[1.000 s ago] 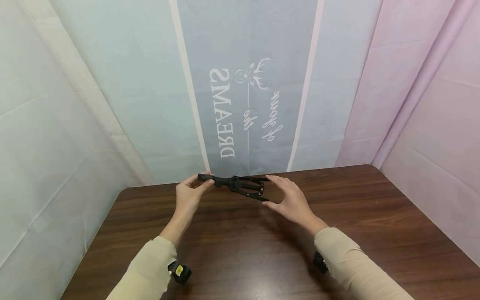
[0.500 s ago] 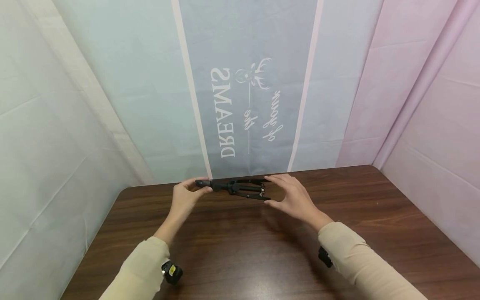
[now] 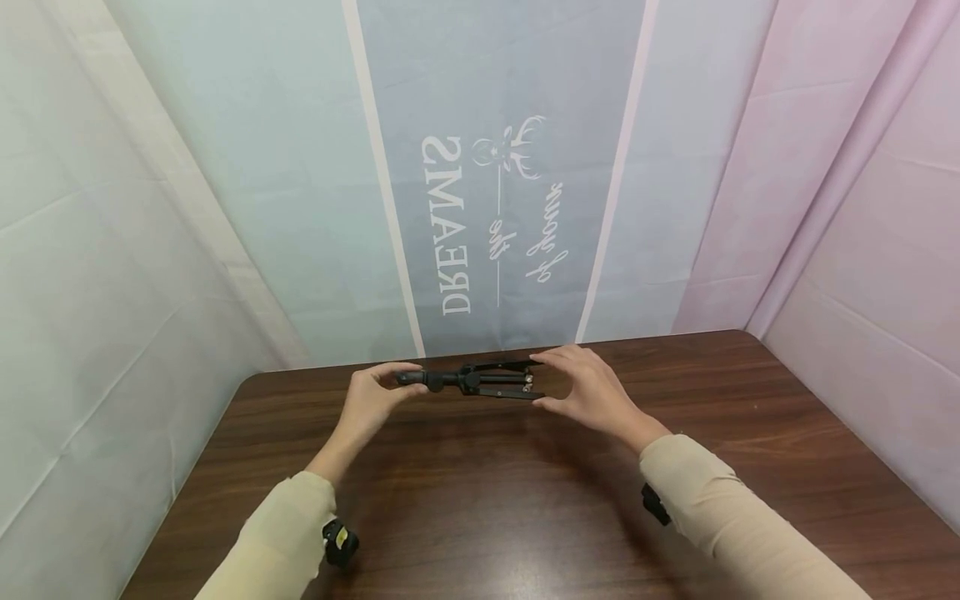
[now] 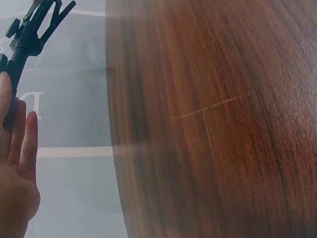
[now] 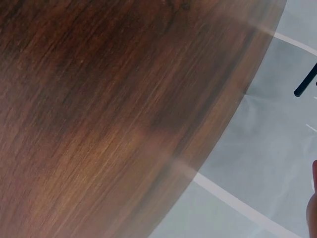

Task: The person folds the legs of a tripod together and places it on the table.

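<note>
A small black tripod (image 3: 471, 380) is held sideways above the far part of the table, its legs partly spread to the right. My left hand (image 3: 372, 396) pinches its head end between thumb and fingers; the left wrist view shows the same hand (image 4: 20, 163) beneath the tripod's shaft (image 4: 19, 62). At the other end, my right hand (image 3: 588, 390) has its thumb and fingertips on the tips of two legs, one on each side. In the right wrist view only one leg tip (image 5: 303, 87) and a sliver of the hand (image 5: 312, 213) show.
The brown wooden table (image 3: 480, 500) ends just behind the hands. A fabric backdrop (image 3: 495, 75) with mirrored lettering hangs right behind that edge, and pale fabric walls (image 3: 97, 275) stand on both sides. Each wrist carries a black camera (image 3: 341, 542).
The tripod has turned slightly to lie more level, its head end lower in view. Its outer legs stand a little closer together between my right thumb and fingers.
</note>
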`<state>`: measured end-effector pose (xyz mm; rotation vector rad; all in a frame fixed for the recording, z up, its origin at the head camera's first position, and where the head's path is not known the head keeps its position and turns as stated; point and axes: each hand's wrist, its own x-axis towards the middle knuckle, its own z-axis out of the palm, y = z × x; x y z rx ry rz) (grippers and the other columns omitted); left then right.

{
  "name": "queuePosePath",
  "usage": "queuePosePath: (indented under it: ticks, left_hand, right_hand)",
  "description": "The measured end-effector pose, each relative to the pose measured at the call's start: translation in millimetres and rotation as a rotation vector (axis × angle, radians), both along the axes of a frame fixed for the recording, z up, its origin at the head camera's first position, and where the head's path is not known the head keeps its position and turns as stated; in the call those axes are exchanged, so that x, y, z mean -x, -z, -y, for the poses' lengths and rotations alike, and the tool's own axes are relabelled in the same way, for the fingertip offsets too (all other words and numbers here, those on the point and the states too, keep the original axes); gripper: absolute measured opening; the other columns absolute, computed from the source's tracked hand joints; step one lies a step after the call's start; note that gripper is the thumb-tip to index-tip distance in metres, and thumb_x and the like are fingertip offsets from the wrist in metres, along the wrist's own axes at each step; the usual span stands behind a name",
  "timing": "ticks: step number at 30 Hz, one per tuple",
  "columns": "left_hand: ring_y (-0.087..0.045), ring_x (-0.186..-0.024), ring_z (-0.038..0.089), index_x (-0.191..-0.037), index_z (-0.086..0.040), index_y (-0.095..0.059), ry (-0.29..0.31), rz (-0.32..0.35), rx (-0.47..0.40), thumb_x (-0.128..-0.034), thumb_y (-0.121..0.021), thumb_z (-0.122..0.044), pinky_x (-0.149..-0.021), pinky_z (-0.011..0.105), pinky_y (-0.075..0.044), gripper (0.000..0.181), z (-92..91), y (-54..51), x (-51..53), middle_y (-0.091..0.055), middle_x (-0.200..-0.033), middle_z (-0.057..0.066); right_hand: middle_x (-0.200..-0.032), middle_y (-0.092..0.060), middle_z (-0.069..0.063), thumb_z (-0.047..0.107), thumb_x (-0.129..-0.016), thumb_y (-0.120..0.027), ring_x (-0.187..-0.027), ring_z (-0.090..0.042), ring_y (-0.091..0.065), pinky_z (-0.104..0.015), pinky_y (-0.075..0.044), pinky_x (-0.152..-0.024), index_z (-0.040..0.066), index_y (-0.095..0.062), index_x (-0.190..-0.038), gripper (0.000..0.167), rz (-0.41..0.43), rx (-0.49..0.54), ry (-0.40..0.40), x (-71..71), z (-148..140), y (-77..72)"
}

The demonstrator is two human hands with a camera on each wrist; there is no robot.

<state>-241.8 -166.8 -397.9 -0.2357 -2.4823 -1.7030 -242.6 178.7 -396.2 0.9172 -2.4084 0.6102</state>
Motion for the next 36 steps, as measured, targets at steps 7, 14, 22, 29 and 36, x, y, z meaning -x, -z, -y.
queuePosePath:
  ticks: [7, 14, 22, 29, 36]
  left_hand:
    - [-0.07, -0.087, 0.02, -0.106, -0.012, -0.078, 0.021, 0.005, 0.061, -0.0753, -0.088, -0.02, -0.073, 0.033, -0.055, 0.033, 0.9, 6.7, 3.7, -0.073, -0.102, 0.006]
    - [-0.071, -0.088, 0.02, -0.104, -0.015, -0.079, 0.04, 0.011, 0.126, -0.0758, -0.087, -0.017, -0.072, 0.036, -0.059, 0.029, 0.7, 21.7, 8.5, -0.073, -0.105, 0.004]
    - [-0.07, -0.089, 0.019, -0.103, -0.015, -0.079, 0.044, 0.014, 0.228, -0.0764, -0.086, -0.012, -0.073, 0.036, -0.058, 0.028, -3.7, 35.6, 15.5, -0.074, -0.101, 0.004]
    - [-0.07, -0.087, 0.017, -0.106, -0.017, -0.079, 0.062, 0.022, 0.321, -0.0769, -0.086, -0.018, -0.074, 0.036, -0.057, 0.03, -5.3, 45.6, 22.1, -0.074, -0.104, 0.003]
    - [-0.064, -0.109, 0.025, -0.109, -0.018, -0.078, 0.108, 0.038, 0.402, -0.0794, -0.085, -0.02, -0.089, 0.045, -0.054, 0.03, -4.5, 52.5, 22.7, -0.071, -0.116, 0.003]
  right_hand:
    - [-0.117, -0.068, -0.004, 0.027, -0.07, -0.092, -0.109, -0.024, -0.06, -0.046, -0.048, -0.093, 0.012, -0.068, -0.126, 0.062, 0.031, -0.016, 0.014, 2.6, -0.5, 5.7]
    - [-0.118, -0.066, -0.005, 0.024, -0.071, -0.092, -0.111, -0.023, -0.058, -0.047, -0.048, -0.094, 0.01, -0.067, -0.127, 0.063, 0.101, -0.041, 0.019, 4.8, -2.3, 15.4]
    - [-0.121, -0.064, -0.007, 0.021, -0.071, -0.092, -0.113, -0.027, -0.058, -0.048, -0.048, -0.096, 0.009, -0.066, -0.127, 0.062, 0.155, -0.056, 0.046, 9.5, -1.0, 29.2]
    - [-0.118, -0.063, -0.005, 0.015, -0.072, -0.091, -0.108, -0.025, -0.058, -0.045, -0.051, -0.088, 0.008, -0.063, -0.125, 0.06, 0.24, -0.043, 0.079, 11.0, 3.8, 39.1]
    - [-0.116, -0.061, -0.004, 0.014, -0.072, -0.09, -0.108, -0.025, -0.058, -0.044, -0.051, -0.089, 0.008, -0.06, -0.124, 0.06, 0.257, -0.072, 0.073, 10.5, 5.7, 45.2]
